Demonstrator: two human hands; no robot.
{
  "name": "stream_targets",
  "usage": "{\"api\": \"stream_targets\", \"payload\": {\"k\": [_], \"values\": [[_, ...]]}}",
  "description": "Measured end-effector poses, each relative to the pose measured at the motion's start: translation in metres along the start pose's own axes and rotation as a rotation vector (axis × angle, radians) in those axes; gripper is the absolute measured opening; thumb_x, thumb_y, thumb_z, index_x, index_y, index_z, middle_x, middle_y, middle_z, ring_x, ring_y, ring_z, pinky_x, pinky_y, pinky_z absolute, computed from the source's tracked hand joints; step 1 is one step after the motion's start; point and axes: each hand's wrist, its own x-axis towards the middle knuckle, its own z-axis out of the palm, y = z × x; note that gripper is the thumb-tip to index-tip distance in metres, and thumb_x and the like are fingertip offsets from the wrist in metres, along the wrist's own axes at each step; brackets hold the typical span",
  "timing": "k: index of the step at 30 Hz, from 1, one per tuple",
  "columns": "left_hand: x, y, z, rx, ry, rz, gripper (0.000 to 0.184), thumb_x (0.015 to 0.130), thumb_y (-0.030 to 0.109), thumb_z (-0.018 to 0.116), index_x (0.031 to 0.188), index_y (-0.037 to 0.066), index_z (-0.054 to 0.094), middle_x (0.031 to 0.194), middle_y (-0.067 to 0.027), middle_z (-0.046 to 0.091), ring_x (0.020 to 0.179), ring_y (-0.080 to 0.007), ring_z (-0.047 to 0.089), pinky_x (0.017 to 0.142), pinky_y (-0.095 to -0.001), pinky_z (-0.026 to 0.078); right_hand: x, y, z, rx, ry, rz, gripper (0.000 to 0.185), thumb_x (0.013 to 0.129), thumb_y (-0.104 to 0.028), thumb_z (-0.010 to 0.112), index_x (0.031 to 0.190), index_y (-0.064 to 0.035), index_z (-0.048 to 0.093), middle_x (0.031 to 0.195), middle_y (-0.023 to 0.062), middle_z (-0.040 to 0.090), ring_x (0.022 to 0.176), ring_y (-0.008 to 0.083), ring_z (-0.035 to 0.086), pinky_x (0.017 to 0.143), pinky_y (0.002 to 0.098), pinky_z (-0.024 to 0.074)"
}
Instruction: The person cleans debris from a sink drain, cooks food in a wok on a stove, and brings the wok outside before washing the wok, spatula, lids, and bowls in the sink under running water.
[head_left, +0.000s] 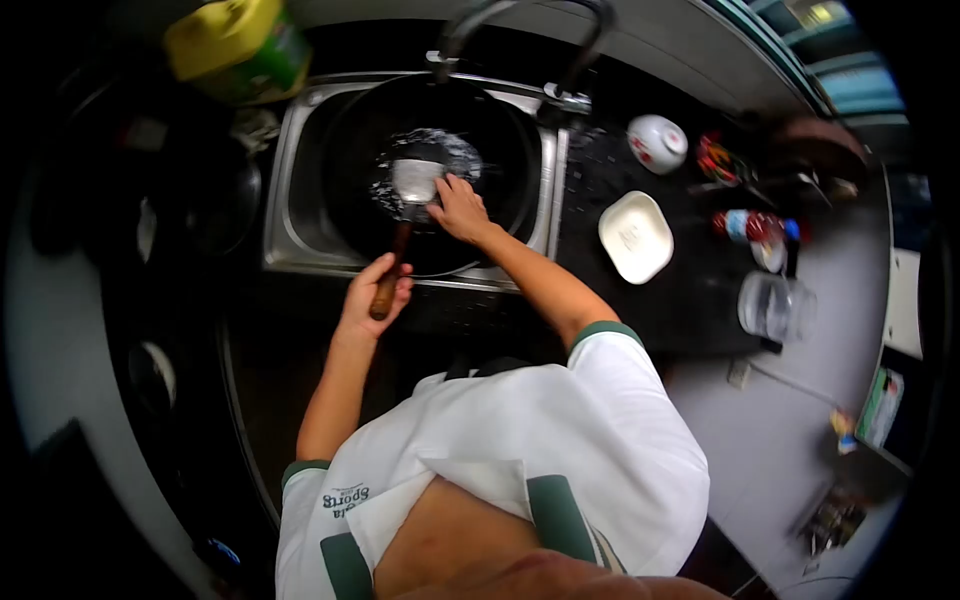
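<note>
Spatula (403,215) with a wooden handle angles over a large dark wok (345,205) that sits in a steel sink (300,228). The left hand (375,290) grasps the handle; the right hand (460,208) has its fingers at the blade's edge, and whether they grip is unclear. Right of the sink, a white dish (636,238) and a patterned bowl (657,144) rest on the black table (690,300).

At the upper left, a yellow and green container (240,50), slightly blurred. Right of centre, on a black counter (690,300), a white bowl (657,144) with red markings sits above a pale rounded-square dish (636,238). Farther right, a red bottle (748,226) with a blue cap lies near a clear jar (772,306).
</note>
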Motion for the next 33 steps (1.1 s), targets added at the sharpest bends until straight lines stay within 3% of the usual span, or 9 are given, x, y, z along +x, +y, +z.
{"api": "stream_targets", "payload": {"k": [3, 6, 9, 13, 17, 21, 24, 27, 33], "values": [[0.000, 0.001, -0.005, -0.141, 0.046, 0.040, 0.035, 0.082, 0.005, 0.053, 0.113, 0.016, 0.040, 0.083, -0.0142, 0.055, 0.065, -0.0224, 0.054, 0.049, -0.0255, 0.046, 0.002, 0.004, 0.032, -0.293, -0.101, -0.404, 0.062, 0.070, -0.038, 0.064, 0.120, -0.0075, 0.042, 0.126, 0.0115, 0.039, 0.117, 0.0340, 0.033, 0.086, 0.0516, 0.0342], [-0.007, -0.001, 0.003, -0.248, 0.043, 0.057, 0.036, 0.084, 0.005, 0.051, 0.115, 0.016, 0.038, 0.084, -0.0137, 0.051, 0.067, -0.0205, 0.050, 0.048, -0.0231, 0.044, 0.036, 0.033, 0.033, -0.569, 0.045, -0.408, 0.058, 0.070, -0.035, 0.063, 0.117, -0.0069, 0.044, 0.127, 0.0090, 0.038, 0.115, 0.0318, 0.034, 0.085, 0.0499, 0.0344], [-0.004, -0.001, 0.003, -0.325, 0.011, 0.020, 0.031, 0.085, 0.007, 0.051, 0.111, 0.019, 0.040, 0.084, -0.0125, 0.051, 0.068, -0.0207, 0.049, 0.048, -0.0217, 0.042, 0.046, 0.020, 0.007, -0.423, 0.110, -0.166, 0.051, 0.075, -0.027, 0.057, 0.120, -0.0073, 0.043, 0.131, 0.0112, 0.034, 0.120, 0.0331, 0.030, 0.090, 0.0492, 0.0315], [-0.001, -0.004, 0.003, -0.378, -0.009, 0.023, 0.026, 0.085, 0.008, 0.051, 0.107, 0.018, 0.043, 0.084, -0.0125, 0.052, 0.067, -0.0208, 0.048, 0.046, -0.0207, 0.040, 0.042, 0.053, 0.012, -0.463, -0.114, -0.654, 0.045, 0.075, -0.014, 0.049, 0.118, -0.0050, 0.043, 0.125, 0.0110, 0.040, 0.112, 0.0323, 0.038, 0.088, 0.0415, 0.0369], [0.003, -0.007, 0.006, -0.417, -0.046, 0.014, 0.023, 0.086, 0.011, 0.050, 0.107, 0.019, 0.045, 0.084, -0.0114, 0.051, 0.065, -0.0192, 0.047, 0.046, -0.0202, 0.039, 0.074, 0.037, 0.008, -0.184, 0.123, -0.437, 0.038, 0.072, -0.010, 0.052, 0.110, -0.0048, 0.049, 0.112, 0.0124, 0.049, 0.102, 0.0318, 0.047, 0.083, 0.0400, 0.0412], [0.005, -0.002, 0.003, -0.449, -0.097, 0.011, 0.023, 0.088, 0.012, 0.048, 0.109, 0.020, 0.045, 0.083, -0.0101, 0.050, 0.063, -0.0160, 0.045, 0.045, -0.0200, 0.038, 0.068, 0.014, 0.030, -0.006, -0.052, -0.679, 0.032, 0.076, -0.013, 0.057, 0.107, -0.0082, 0.053, 0.118, 0.0150, 0.046, 0.109, 0.0343, 0.043, 0.091, 0.0392, 0.0375], [0.000, 0.002, -0.003, -0.445, -0.125, -0.006, 0.022, 0.088, 0.014, 0.047, 0.109, 0.020, 0.046, 0.083, -0.0098, 0.050, 0.062, -0.0144, 0.043, 0.045, -0.0197, 0.038, 0.095, 0.039, 0.024, -0.127, 0.021, -0.861, 0.022, 0.074, -0.014, 0.058, 0.095, -0.0091, 0.055, 0.104, 0.0111, 0.051, 0.101, 0.0303, 0.047, 0.082, 0.0379, 0.0414], [0.001, 0.005, -0.007, -0.506, -0.169, -0.065, 0.023, 0.090, 0.015, 0.044, 0.112, 0.017, 0.045, 0.085, -0.0106, 0.049, 0.061, -0.0124, 0.042, 0.044, -0.0187, 0.038, 0.110, 0.046, 0.020, -0.177, 0.268, -0.423, 0.015, 0.072, -0.013, 0.058, 0.086, -0.0087, 0.056, 0.096, 0.0094, 0.053, 0.091, 0.0292, 0.048, 0.075, 0.0372, 0.0421], [0.001, -0.002, 0.001, -0.546, -0.168, -0.134, 0.029, 0.092, 0.017, 0.039, 0.119, 0.008, 0.042, 0.086, -0.0127, 0.048, 0.058, -0.0094, 0.040, 0.043, -0.0161, 0.039, 0.085, 0.000, 0.030, 0.098, 0.029, -0.559, 0.031, 0.068, -0.018, 0.065, 0.097, -0.0090, 0.057, 0.105, 0.0113, 0.050, 0.101, 0.0301, 0.045, 0.084, 0.0397, 0.0387]]}}
